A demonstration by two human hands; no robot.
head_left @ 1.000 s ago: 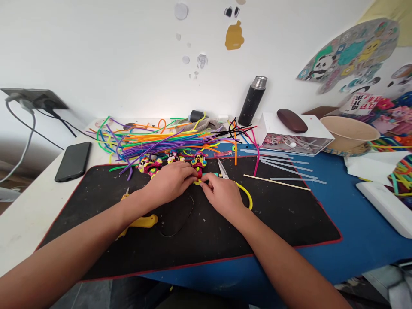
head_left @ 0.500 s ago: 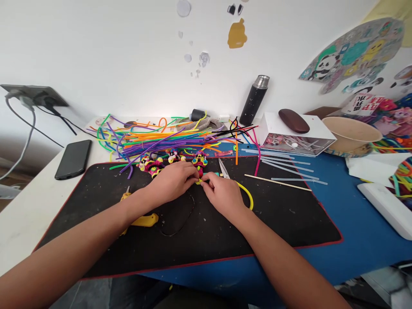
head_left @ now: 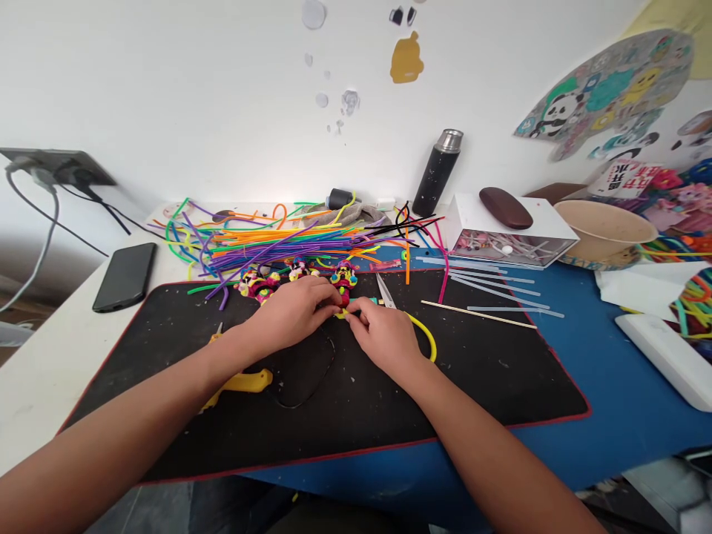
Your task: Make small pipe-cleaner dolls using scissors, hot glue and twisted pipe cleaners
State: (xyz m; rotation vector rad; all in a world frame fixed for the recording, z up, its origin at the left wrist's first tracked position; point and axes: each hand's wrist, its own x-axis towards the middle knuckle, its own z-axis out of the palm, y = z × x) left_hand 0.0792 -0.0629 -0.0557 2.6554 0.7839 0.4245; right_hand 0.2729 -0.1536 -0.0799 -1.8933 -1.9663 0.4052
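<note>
Yellow shows between my fingertips: a small piece (head_left: 341,314) at the near foot of the middle figure (head_left: 343,276), on the black mat (head_left: 472,386). Both hands meet there. My left hand (head_left: 297,308) comes in from the left, thumb and fingers drawn together on the left end of the piece, close against the red base. My right hand (head_left: 389,337) comes from the right, its thumb and forefinger pinched on the other end, the remaining fingers curled in. Neither hand is nearer; the piece lies between them.

What matters is how the two lines cross. The figure's long axis runs near to far, its head away from me, while the piece seems to run left to right across its near end, though my fingertips hide too much for me to be sure. A yellow stem (head_left: 429,338) curves out on the right of my right hand; whether it joins the piece I cannot tell. Just beyond that hand lie the scissors (head_left: 386,293), points away from me. The glue gun (head_left: 248,381) rests nearer, partly behind my left forearm.
</note>
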